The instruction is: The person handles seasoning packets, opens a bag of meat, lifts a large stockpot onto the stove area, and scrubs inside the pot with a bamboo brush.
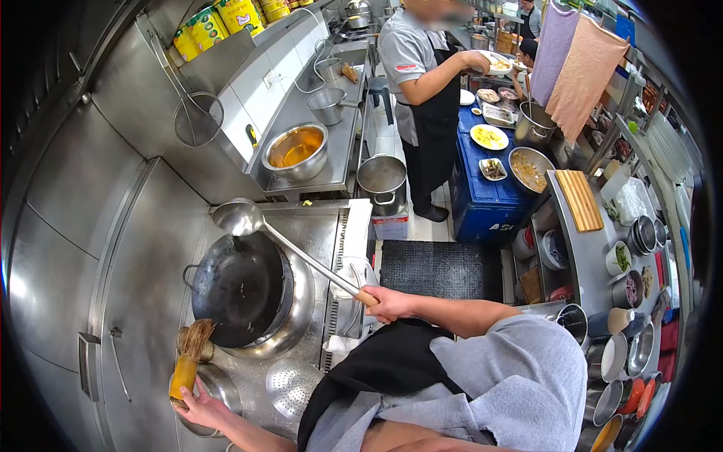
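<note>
My right hand [388,303] is closed round the wooden handle of a long steel ladle [301,252]. The ladle's bowl hangs over the far edge of a dark wok [241,290], which sits tilted on the stove. At the lower left, my left hand [202,407] holds a bristle brush [186,369] by its yellow base, with the bristles up near the wok's near edge. Beneath that hand is a round steel bowl [226,388]. A perforated strainer [295,388] lies on the stove top to the right of this bowl.
A co-worker in a black apron [433,120] stands ahead, holding a plate. Beyond the stove are a bowl of orange liquid [296,151] and a large pot [382,181]. A blue container [489,203] bears food dishes. On the right counter lies a cutting board [579,200].
</note>
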The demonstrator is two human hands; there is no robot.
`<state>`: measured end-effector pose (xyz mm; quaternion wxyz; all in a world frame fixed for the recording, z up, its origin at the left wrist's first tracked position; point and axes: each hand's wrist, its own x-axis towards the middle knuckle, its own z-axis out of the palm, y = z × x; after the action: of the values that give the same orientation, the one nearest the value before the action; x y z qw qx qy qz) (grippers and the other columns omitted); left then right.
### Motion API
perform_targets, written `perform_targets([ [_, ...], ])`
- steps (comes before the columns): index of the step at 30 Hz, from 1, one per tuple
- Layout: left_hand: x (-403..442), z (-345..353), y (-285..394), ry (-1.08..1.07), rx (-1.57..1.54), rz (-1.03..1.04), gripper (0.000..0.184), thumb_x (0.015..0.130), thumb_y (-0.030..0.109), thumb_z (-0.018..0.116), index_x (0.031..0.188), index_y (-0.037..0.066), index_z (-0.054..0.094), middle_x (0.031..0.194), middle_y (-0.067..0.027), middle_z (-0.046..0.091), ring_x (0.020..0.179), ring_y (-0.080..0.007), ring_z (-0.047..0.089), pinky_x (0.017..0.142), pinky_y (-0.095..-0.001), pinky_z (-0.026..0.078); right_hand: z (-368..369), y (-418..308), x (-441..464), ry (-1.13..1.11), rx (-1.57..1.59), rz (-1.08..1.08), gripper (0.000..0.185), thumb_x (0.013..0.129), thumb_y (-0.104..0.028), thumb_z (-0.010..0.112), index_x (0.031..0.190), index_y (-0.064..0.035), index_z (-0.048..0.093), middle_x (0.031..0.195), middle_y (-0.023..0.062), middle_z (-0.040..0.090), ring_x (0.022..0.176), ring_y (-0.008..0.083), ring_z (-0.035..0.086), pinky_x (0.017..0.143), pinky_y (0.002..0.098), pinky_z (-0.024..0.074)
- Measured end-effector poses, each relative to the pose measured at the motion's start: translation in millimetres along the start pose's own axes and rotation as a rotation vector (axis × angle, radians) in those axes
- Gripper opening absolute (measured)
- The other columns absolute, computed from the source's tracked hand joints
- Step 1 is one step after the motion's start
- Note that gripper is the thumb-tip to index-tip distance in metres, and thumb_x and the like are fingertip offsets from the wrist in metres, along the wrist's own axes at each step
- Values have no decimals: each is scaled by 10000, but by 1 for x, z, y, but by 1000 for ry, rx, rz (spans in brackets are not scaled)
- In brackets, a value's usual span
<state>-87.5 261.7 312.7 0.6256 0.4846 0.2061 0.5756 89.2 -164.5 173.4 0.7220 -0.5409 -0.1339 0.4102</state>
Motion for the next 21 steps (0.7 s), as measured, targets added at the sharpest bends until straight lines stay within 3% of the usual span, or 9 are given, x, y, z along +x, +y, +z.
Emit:
perform_targets([
  [7,2,-2,-8,-41,-42,-22,367,899,61,606,1222,-35,460,1138,-171,579,1031,-279,599,886,-478,563,7,10,-4,-74,-96,125,271,860,-52,583,1106,-65,470,602,-25,432,431,74,411,409,245,340],
  [18,-1,-47,-3,78,-13,-52,299,907,55,592,1164,-33,467,1115,-176,583,1020,-281,599,888,-497,560,26,25,-6,-30,-183,179,269,863,-76,612,1106,-77,496,598,-32,463,428,63,443,380,233,346],
  [19,3,-56,-6,130,3,-74,430,885,47,617,1265,-34,434,1180,-182,562,1054,-284,593,886,-509,560,28,28,-4,-30,-170,182,262,871,-85,619,1104,-81,500,601,-31,470,426,62,448,377,228,362],
  [21,-1,-60,6,161,5,-61,461,885,34,623,1290,-36,416,1191,-188,554,1080,-312,580,893,-530,560,25,33,5,-4,-163,205,305,860,-76,635,1132,-80,498,634,-16,502,407,77,461,354,242,393],
])
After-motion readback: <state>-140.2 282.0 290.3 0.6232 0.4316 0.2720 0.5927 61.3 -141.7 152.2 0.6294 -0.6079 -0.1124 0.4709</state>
